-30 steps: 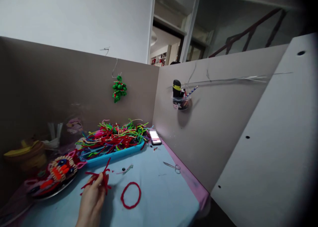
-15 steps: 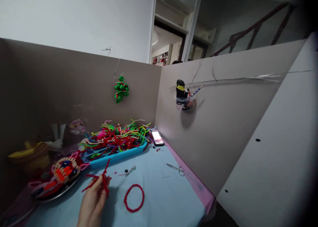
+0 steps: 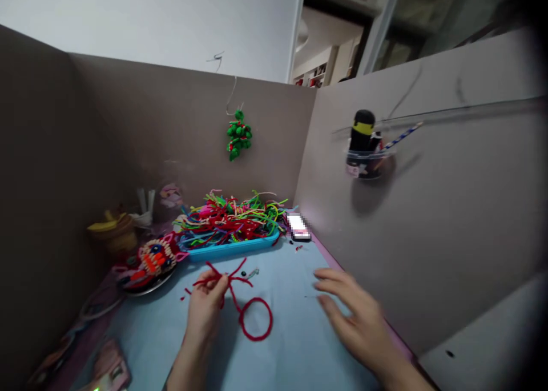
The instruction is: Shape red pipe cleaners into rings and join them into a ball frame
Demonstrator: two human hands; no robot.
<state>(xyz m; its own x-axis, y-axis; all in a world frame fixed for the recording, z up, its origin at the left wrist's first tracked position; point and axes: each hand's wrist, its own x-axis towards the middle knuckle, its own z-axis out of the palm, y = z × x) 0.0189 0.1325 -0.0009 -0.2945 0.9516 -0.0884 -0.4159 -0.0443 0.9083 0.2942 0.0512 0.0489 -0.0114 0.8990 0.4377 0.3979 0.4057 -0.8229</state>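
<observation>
My left hand is closed, pinching several crossed red pipe cleaners whose ends stick out on both sides. Just to its right lies a ring of red pipe cleaner on the blue cloth; one strand hangs from the hand toward the ring's left edge, and whether they are joined I cannot tell. My right hand hovers over the right side of the table, fingers apart and nothing visible in them. A thin wire-like piece lies by its fingertips. The scissors do not show; the hand covers that area.
A blue tray heaped with coloured pipe cleaners stands at the back, a phone beside it. On the left, a plate bears a pipe-cleaner animal face. A plastic cup of tools hangs on the right panel.
My right hand has come into view over the right of the table. The view has swung left. My left hand still grips the red pipe cleaners, now nearer the ring.
</observation>
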